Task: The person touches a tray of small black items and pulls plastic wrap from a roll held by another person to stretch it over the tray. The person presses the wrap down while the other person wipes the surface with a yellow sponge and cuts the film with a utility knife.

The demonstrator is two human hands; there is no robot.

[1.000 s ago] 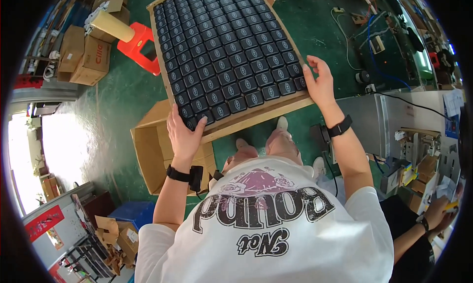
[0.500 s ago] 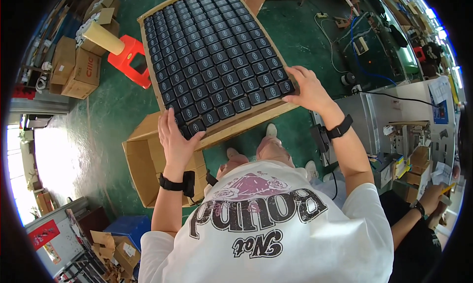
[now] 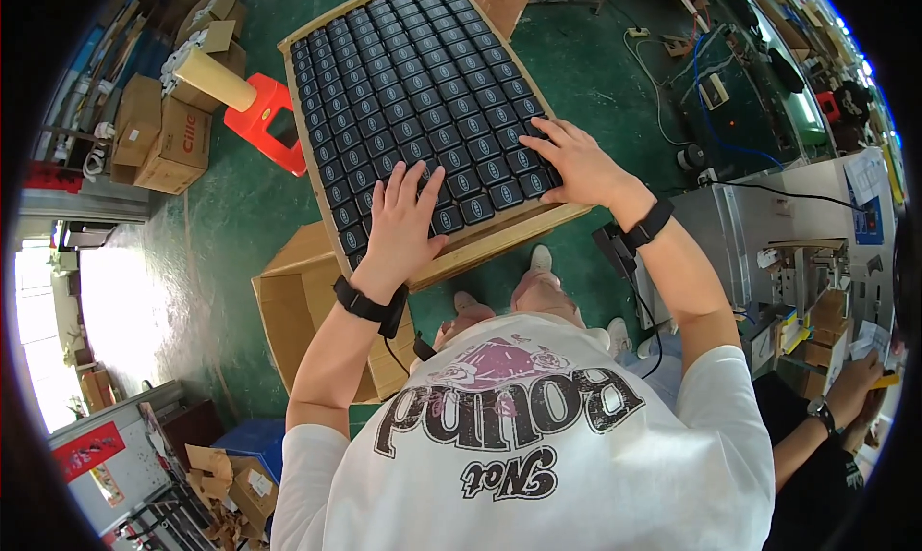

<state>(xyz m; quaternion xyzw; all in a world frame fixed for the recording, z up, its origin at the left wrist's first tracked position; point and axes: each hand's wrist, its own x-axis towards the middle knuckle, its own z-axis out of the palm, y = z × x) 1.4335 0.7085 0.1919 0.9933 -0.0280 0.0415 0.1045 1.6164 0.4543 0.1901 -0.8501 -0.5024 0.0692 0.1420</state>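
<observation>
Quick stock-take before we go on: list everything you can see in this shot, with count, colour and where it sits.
Flat wooden tray: one, tan, held up over the green floor, centre.
Small black rectangular parts: many, in rows filling the tray.
Open cardboard box: one, brown, on the floor below the tray.
Red plastic stool: one, floor, upper left.
Stacked closed cardboard cartons: several, brown, far left.
Grey metal machine bench: one, right side, with cables.
Co-worker's hand: one, lower right edge, wearing a watch.
Left hand: flat on the parts, near tray edge, black wristband.
Right hand: flat on the parts, tray's right side, black wristband.
</observation>
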